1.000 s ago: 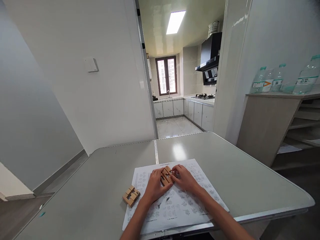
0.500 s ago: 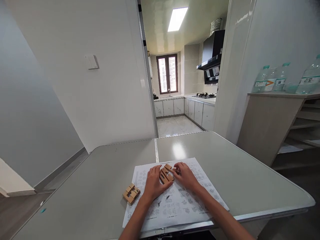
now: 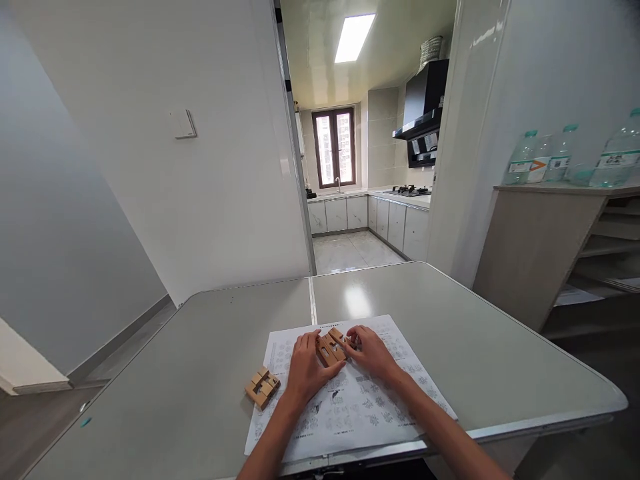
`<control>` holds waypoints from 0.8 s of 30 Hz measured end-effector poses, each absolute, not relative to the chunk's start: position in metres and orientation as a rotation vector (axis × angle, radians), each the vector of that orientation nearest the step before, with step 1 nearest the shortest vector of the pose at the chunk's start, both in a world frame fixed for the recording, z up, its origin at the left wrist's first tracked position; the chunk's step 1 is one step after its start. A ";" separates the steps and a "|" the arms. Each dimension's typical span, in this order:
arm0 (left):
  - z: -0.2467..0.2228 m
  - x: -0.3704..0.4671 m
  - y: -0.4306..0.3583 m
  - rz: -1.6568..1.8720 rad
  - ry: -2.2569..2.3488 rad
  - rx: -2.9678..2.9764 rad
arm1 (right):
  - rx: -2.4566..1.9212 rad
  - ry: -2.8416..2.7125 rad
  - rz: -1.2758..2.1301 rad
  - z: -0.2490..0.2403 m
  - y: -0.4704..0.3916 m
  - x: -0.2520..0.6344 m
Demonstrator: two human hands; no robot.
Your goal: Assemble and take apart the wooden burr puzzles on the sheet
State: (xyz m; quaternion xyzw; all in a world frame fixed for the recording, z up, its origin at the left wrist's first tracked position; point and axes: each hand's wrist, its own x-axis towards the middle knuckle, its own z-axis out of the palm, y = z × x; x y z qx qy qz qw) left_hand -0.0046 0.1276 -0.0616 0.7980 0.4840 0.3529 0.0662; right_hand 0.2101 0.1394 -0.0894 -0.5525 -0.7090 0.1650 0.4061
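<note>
Several notched wooden puzzle blocks [image 3: 330,348] lie side by side on a printed sheet [image 3: 365,417], between my two hands. My left hand [image 3: 307,365] curls around their left and near sides, its thumb along the near ends and its fingers at the far left. From the right, my right hand [image 3: 369,348] has its bent fingers closed at the rightmost block, which they partly cover. Left of the hands, an assembled wooden block puzzle [image 3: 263,387] rests partly on the sheet's left edge and partly on the table.
The grey-green table [image 3: 200,373] has a seam and a metal-trimmed edge. At the right, clear plastic bottles [image 3: 560,157] stand on a wooden shelf unit [image 3: 540,253]. A small teal object [image 3: 86,422] lies near the table's left edge. Beyond the table, a doorway opens into a kitchen.
The blocks between my hands now sit closer together and more evenly lined up. Both hands have shifted only slightly; the assembled puzzle at the left has not moved.
</note>
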 end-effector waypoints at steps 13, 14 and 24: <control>-0.059 -0.004 0.126 1.206 1.280 2.386 | -1.352 -1.766 0.491 -0.095 0.142 0.212; -0.060 -0.003 0.126 1.213 1.269 2.385 | -1.349 -1.759 0.496 -0.096 0.143 0.212; -0.061 -0.002 0.125 1.265 1.216 2.385 | -1.277 -1.693 0.592 -0.098 0.145 0.213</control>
